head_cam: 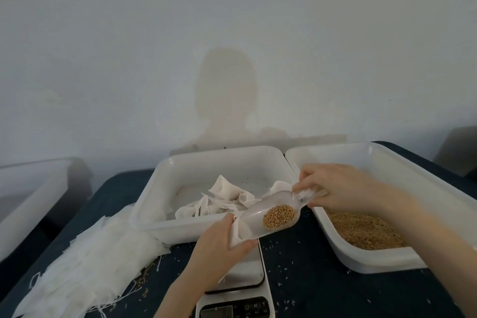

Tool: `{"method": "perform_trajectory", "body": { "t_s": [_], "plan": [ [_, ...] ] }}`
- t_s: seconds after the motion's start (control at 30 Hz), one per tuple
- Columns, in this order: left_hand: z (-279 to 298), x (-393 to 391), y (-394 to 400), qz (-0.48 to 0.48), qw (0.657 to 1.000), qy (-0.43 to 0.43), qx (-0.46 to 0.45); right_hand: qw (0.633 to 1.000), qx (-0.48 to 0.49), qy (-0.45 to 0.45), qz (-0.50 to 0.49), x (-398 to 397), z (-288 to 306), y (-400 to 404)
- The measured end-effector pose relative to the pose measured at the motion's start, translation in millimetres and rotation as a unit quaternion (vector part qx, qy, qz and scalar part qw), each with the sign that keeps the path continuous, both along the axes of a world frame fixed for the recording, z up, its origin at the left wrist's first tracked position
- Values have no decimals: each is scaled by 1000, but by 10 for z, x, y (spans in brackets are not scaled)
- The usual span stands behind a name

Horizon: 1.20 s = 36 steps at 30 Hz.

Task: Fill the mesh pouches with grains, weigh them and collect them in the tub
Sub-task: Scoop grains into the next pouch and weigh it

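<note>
Mesh pouch (236, 233), white and empty-looking, is pinched at its mouth by the left hand (219, 248), whose fingers curl round the fabric just above the scale (240, 284) at the near edge of the desk (309, 266). A clear plastic scoop (271, 217) lies tilted with its open lip touching the pouch mouth, and a small heap of golden grains (278, 216) sits in its bowl. The right hand (335, 188) grips the scoop's handle between thumb and curled fingers, hovering over the gap between the two tubs.

Behind the pouch, the middle tub (154, 204) holds several filled pouches (224, 199) bunched toward its near right side. To the right, touching the middle tub at the far corners, a second white tub (374, 261) carries a bed of loose grain (366, 232) along its near side. A thick pile of flat unfilled pouches (85, 271), strings trailing, lies on the near left part of the desk, its far end against the middle tub. The scale's display and buttons are at the near edge, partly cut off; the reading cannot be told. Stray grains (286, 268) dot the dark desk cover round the scale. A third white tub (31, 196) stands off the desk's left edge, well apart
</note>
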<state>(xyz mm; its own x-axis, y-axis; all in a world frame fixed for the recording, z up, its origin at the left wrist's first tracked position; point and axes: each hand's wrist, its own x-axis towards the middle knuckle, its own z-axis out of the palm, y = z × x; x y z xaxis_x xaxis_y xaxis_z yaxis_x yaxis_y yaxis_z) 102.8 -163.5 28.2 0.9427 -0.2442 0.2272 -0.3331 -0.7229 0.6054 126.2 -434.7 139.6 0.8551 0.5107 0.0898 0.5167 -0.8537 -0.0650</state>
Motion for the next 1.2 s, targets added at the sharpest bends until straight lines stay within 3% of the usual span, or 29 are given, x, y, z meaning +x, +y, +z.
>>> {"method": "perform_trajectory", "body": {
  "t_s": [0.17,0.33,0.43,0.57,0.8,1.0,1.2],
  "plan": [
    [-50,49,-69,17,1000,22,-1,999,-7,-27,18,-21,31,99],
    [-108,79,-129,40,999,30,-8,989,-56,-125,48,-53,86,237],
    [-130,83,-171,64,997,39,-30,971,-115,-204,53,-88,114,384],
    [-143,93,-211,88,993,29,-77,934,-96,-335,82,-132,177,527],
    [-123,120,-211,111,991,5,-78,903,-139,-398,78,-67,195,662],
    [-34,118,-216,81,994,18,-66,965,-149,-214,11,185,119,446],
    [52,177,-224,69,986,54,-141,997,7,7,-75,328,-193,-10]
  ]
}}
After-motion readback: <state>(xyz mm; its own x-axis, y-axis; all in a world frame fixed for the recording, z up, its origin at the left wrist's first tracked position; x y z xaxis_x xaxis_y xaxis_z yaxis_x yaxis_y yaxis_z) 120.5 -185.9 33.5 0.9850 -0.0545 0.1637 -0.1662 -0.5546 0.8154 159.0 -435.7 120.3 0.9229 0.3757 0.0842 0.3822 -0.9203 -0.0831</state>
